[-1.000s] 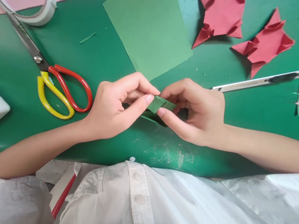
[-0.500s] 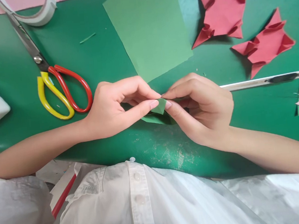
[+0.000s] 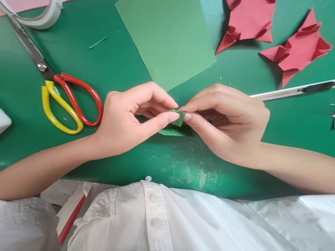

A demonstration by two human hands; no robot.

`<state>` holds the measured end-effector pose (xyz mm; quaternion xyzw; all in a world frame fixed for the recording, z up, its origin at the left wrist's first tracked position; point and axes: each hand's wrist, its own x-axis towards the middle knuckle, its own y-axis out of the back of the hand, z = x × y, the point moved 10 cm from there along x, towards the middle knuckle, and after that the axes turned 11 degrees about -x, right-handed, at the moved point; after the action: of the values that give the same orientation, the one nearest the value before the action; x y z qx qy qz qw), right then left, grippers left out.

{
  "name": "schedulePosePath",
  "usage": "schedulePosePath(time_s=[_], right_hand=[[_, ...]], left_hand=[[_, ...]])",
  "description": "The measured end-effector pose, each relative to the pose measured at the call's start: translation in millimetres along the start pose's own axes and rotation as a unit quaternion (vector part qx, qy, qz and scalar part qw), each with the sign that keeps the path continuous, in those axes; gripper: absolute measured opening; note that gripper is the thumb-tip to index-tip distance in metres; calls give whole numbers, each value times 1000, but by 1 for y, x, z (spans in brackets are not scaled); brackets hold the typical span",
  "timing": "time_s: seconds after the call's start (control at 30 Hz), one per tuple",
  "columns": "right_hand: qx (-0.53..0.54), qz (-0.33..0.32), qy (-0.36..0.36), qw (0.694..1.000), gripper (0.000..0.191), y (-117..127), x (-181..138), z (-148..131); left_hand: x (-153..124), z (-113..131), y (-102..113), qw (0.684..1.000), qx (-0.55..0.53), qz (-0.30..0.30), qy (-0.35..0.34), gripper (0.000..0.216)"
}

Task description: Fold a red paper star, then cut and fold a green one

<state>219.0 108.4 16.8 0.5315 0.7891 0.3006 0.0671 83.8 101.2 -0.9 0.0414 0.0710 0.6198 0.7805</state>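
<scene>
Scissors [image 3: 62, 96] with one red and one yellow loop are laid on the green table [image 3: 112, 59] at the left, blades pointed towards a tape roll [image 3: 42, 16] (partly cut off by the frame). A green sheet [image 3: 166, 29] is spread at top centre. Two red folded shapes [image 3: 248, 15] [image 3: 300, 47] are set to its right, with a metal strip [image 3: 295, 90] below them

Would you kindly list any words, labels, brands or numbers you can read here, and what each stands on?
None: no readable text on the scissors, the tape roll, the green sheet, the knife, or the folded green piece pinched by the left hand and right hand.
</scene>
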Motion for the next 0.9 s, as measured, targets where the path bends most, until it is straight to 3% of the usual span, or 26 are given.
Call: schedulePosePath(time_s=[0.9], right_hand=[[2, -18, 19, 1000, 7, -3, 1, -4]], left_hand=[[-1, 13, -1, 998, 35, 18, -58, 7]])
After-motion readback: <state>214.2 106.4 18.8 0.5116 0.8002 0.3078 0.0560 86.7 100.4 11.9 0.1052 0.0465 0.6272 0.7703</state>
